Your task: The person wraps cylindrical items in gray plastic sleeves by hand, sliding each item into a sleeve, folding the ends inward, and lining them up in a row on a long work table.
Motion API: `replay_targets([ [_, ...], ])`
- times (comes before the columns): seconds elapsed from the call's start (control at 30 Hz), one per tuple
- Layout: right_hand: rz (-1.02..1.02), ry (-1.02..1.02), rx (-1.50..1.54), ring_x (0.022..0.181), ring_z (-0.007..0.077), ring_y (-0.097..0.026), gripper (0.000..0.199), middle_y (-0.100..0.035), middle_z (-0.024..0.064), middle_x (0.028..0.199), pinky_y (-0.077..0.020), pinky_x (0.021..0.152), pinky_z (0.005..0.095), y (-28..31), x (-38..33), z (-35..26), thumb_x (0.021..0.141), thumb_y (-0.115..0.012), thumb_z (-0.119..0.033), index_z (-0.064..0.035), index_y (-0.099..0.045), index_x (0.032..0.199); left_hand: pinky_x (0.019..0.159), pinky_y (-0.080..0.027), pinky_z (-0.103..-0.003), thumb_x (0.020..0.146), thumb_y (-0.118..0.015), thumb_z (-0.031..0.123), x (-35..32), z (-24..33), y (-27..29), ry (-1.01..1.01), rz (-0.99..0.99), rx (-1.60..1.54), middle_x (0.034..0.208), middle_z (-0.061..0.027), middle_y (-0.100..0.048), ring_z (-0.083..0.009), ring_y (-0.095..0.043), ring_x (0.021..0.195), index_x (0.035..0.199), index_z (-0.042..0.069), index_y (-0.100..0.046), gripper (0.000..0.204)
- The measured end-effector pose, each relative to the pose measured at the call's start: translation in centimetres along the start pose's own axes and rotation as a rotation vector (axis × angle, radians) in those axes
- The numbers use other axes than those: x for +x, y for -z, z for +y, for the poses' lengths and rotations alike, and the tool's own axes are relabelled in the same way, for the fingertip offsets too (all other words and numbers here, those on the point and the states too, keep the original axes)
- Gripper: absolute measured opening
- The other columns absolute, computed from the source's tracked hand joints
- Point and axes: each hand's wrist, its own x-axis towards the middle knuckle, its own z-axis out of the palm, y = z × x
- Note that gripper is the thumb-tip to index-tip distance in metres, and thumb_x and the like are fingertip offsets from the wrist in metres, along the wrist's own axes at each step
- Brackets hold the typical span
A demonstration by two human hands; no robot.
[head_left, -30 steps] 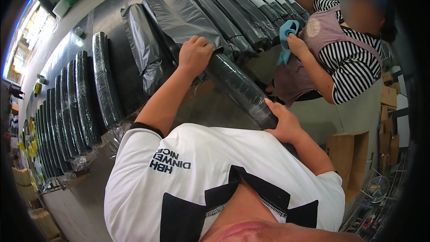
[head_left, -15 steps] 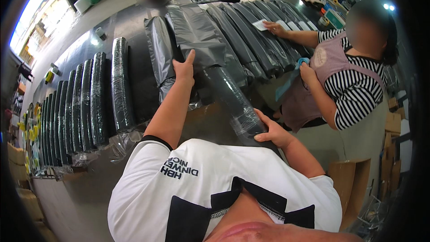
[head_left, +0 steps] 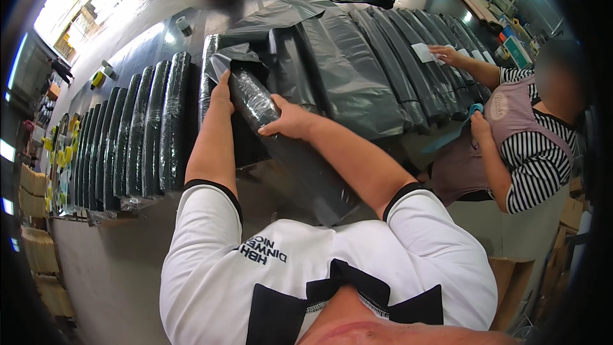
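Observation:
A dark roll wrapped in clear film (head_left: 250,94) slants from the table edge back toward my chest. My right hand (head_left: 290,119) grips it from above, thumb and fingers around its sides. At its far end, a grey plastic bag (head_left: 237,57) gapes around the tip of the roll. My left hand (head_left: 221,97) is closed at the bag's edge on the roll's left side; its fingers are partly hidden. Just beyond, grey bagged bundles (head_left: 290,67) and a wide flat grey bag (head_left: 354,70) lie on the dark table (head_left: 214,20).
Several film-wrapped dark rolls (head_left: 148,131) lie side by side along the table's left part. To the right, a co-worker in a striped top (head_left: 533,153) holds a white paper (head_left: 421,52) over more grey bundles (head_left: 415,83). A cardboard box (head_left: 511,281) stands at lower right.
The wrapped roll has moved left and forward, its far end now at the grey bag's mouth. My right hand has shifted up along with it. My left hand has moved left to the bag's edge.

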Motion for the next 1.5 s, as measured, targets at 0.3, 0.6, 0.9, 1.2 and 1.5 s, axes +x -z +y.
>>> replay_targets([
  [0.3, 0.318, -0.247, 0.299, 0.110, 0.0226, -0.057, 0.098, -0.055, 0.0176, 0.127, -0.0464, 0.093, 0.0328, -8.6, 0.8, 3.8, 0.076, -0.077, -0.018, 0.0006, -0.015, 0.150, 0.091, -0.046, -0.038, 0.089, -0.064, 0.043, 2.7, -6.5, 5.2, -0.074, -0.133, 0.542, 0.112, -0.0175, -0.063, -0.0292, -0.061, 0.097, 0.110, -0.004, -0.059, 0.052],
  [0.6, 0.289, -0.359, -0.051, 0.116, 0.0342, -0.056, 0.110, -0.054, 0.0274, 0.127, -0.0444, 0.097, 0.0362, -11.8, 6.8, 0.7, 0.071, -0.078, -0.040, -0.0004, -0.013, 0.151, 0.111, -0.030, -0.039, 0.085, -0.069, 0.033, 0.7, -0.2, 10.3, -0.859, 0.274, 0.947, 0.145, -0.0301, -0.034, -0.0390, -0.038, 0.133, 0.145, -0.010, -0.018, 0.090],
  [0.9, 0.469, -0.233, -0.416, 0.135, 0.0440, -0.031, 0.106, -0.027, 0.0306, 0.147, -0.0276, 0.112, 0.0471, -14.9, 11.4, 2.8, 0.079, -0.068, -0.053, -0.0026, -0.009, 0.152, 0.089, -0.046, -0.038, 0.079, -0.075, 0.029, 10.1, 0.1, 9.6, -0.402, 0.207, 0.672, 0.118, -0.0195, -0.056, -0.0274, -0.056, 0.104, 0.128, -0.007, -0.042, 0.069],
  [1.2, 0.536, -0.279, -0.470, 0.097, 0.0461, -0.060, 0.045, -0.066, 0.0232, 0.100, -0.0474, 0.085, 0.0510, -4.4, 27.1, 7.3, 0.091, -0.049, -0.047, -0.0069, -0.063, 0.104, 0.092, -0.045, -0.047, 0.078, -0.069, 0.017, 8.4, 1.8, 7.1, -0.804, 0.317, 1.123, 0.112, -0.0277, -0.056, -0.0431, -0.054, 0.108, 0.112, -0.001, -0.051, 0.043],
  [1.5, 0.486, -0.067, -0.849, 0.082, 0.0457, -0.061, 0.033, -0.064, 0.0233, 0.083, -0.0466, 0.069, 0.0547, -7.4, 19.2, 9.0, 0.096, -0.047, -0.032, -0.0029, -0.053, 0.083, 0.069, -0.050, -0.037, 0.071, -0.061, 0.009, 5.1, 0.6, 7.9, -1.228, 0.328, 1.496, 0.083, -0.0074, -0.056, -0.0276, -0.057, 0.089, 0.077, 0.011, -0.055, 0.009],
])
